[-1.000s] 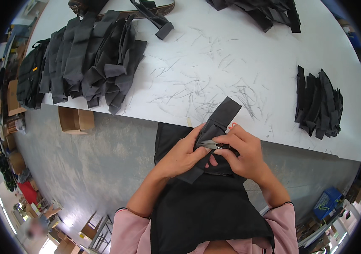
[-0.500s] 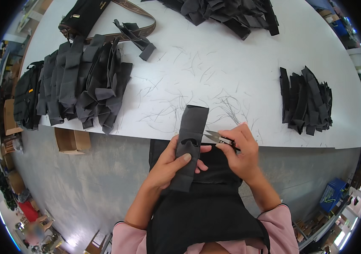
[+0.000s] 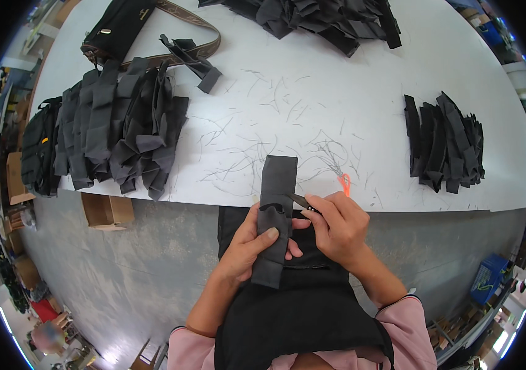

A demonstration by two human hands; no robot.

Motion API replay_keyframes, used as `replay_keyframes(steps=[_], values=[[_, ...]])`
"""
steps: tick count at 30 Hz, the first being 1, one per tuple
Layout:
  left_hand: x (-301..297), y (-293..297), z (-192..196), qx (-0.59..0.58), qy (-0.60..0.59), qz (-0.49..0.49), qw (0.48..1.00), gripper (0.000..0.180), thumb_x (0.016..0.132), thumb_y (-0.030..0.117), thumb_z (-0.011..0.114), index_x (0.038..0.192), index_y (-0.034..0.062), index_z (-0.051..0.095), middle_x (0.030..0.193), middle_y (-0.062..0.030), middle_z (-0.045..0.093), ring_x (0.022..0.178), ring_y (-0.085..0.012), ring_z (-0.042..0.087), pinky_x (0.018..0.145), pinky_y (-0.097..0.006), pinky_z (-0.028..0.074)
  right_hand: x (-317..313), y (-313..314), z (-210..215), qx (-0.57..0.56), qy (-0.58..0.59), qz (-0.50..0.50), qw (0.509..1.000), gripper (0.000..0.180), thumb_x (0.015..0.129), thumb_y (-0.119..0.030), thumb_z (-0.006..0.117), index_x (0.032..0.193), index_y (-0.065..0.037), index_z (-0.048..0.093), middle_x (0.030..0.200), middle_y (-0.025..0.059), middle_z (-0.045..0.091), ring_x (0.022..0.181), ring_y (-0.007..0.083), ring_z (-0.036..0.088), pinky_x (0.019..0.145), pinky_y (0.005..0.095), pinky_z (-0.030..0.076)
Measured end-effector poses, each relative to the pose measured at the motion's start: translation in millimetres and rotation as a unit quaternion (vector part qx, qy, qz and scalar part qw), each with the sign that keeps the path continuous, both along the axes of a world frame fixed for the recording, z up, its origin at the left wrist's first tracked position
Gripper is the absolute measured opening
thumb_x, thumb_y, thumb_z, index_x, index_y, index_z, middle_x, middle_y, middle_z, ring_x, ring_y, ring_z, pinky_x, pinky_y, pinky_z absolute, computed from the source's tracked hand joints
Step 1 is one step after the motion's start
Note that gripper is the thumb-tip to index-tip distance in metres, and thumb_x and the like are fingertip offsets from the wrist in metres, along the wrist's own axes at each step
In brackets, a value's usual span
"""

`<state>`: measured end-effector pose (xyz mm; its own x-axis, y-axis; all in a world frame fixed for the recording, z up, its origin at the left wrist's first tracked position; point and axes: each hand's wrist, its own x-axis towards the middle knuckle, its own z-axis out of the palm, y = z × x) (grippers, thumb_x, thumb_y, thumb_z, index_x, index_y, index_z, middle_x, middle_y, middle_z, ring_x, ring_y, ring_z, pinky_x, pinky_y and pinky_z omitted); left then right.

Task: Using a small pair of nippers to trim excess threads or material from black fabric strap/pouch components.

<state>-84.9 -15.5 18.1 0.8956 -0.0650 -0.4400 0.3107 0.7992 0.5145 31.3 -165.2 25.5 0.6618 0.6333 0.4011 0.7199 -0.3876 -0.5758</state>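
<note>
My left hand (image 3: 247, 245) is closed on a dark grey fabric strip (image 3: 279, 176), its thumb pressed on the front and fingertips showing past the right edge. A folded loop or slit shows on the strip just above the thumb. In my right hand (image 3: 341, 227) is a pair of thread snips (image 3: 303, 202), pointed left, with the tips at the strip's right edge. The blades look close together. Beyond the right hand's knuckles an orange loop (image 3: 345, 184) shows against the table.
Loose thread ends lie across the white table (image 3: 361, 92). Stacked dark strips (image 3: 124, 123) stand at the left, others (image 3: 445, 145) at the right, and a heap (image 3: 318, 18) at the far side. A black bag (image 3: 118, 28) and backpack (image 3: 41, 148) lie left. A cardboard box (image 3: 107, 211) sits below the table.
My right hand has moved left and turned, bringing the snips to the strip's edge. The orange loop has come into sight. The strip stands slightly more upright in my left hand.
</note>
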Motion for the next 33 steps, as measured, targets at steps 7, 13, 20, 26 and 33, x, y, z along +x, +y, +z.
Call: replay_keyframes(steps=[7, 13, 20, 26, 33], values=[[-0.7, 0.1, 0.0, -0.003, -0.001, 0.012, 1.0, 0.049, 0.093, 0.014, 0.051, 0.133, 0.0071, 0.023, 0.122, -0.027, 0.051, 0.083, -0.0273, 0.064, 0.072, -0.033, 0.054, -2.4, 1.7, -3.6, 0.04, 0.044, -0.014, 0.998, 0.024, 0.067, -0.003, 0.071, 0.09, -0.005, 0.065, 0.068, 0.0053, 0.052, 0.053, 0.021, 0.052, 0.047, 0.029, 0.04], [-0.4, 0.4, 3.1, 0.001, -0.003, 0.009, 1.0, 0.049, 0.093, 0.013, 0.05, 0.133, 0.006, 0.023, 0.122, -0.0269, 0.052, 0.082, -0.0273, 0.064, 0.072, -0.032, 0.053, -3.4, -0.4, -3.5, 0.053, 0.035, -0.014, 0.998, 0.027, 0.066, -0.005, 0.072, 0.092, -0.005, 0.065, 0.07, 0.0043, 0.053, 0.052, 0.0204, 0.052, 0.047, 0.029, 0.041], [0.0, -1.7, 4.0, 0.053, -0.004, 0.018, 0.998, 0.05, 0.092, 0.013, 0.051, 0.132, 0.0048, 0.023, 0.117, -0.0252, 0.054, 0.081, -0.0257, 0.064, 0.071, -0.032, 0.053, -5.1, 0.9, 0.3, 0.003, 0.007, -0.012, 1.0, 0.026, 0.067, -0.006, 0.072, 0.093, -0.005, 0.065, 0.067, 0.0031, 0.051, 0.05, 0.0185, 0.05, 0.046, 0.0287, 0.039], [-1.6, -0.5, 3.5, 0.043, -0.011, 0.01, 0.999, 0.048, 0.092, 0.015, 0.052, 0.131, 0.0036, 0.025, 0.113, -0.0253, 0.056, 0.078, -0.0241, 0.064, 0.07, -0.031, 0.053, -5.3, -1.4, -1.8, -0.002, -0.027, -0.005, 1.0, 0.026, 0.068, -0.006, 0.071, 0.093, -0.005, 0.065, 0.068, 0.0023, 0.05, 0.05, 0.0175, 0.048, 0.046, 0.0282, 0.037], [0.3, 0.7, 5.9, -0.024, 0.016, 0.007, 1.0, 0.044, 0.093, 0.017, 0.053, 0.127, 0.0032, 0.03, 0.114, -0.0264, 0.056, 0.078, -0.0245, 0.064, 0.069, -0.031, 0.054, -7.1, -3.7, -2.3, 0.08, 0.153, -0.025, 0.985, 0.024, 0.07, 0.005, 0.069, 0.092, -0.002, 0.065, 0.075, 0.008, 0.055, 0.056, 0.0159, 0.053, 0.048, 0.0274, 0.041]])
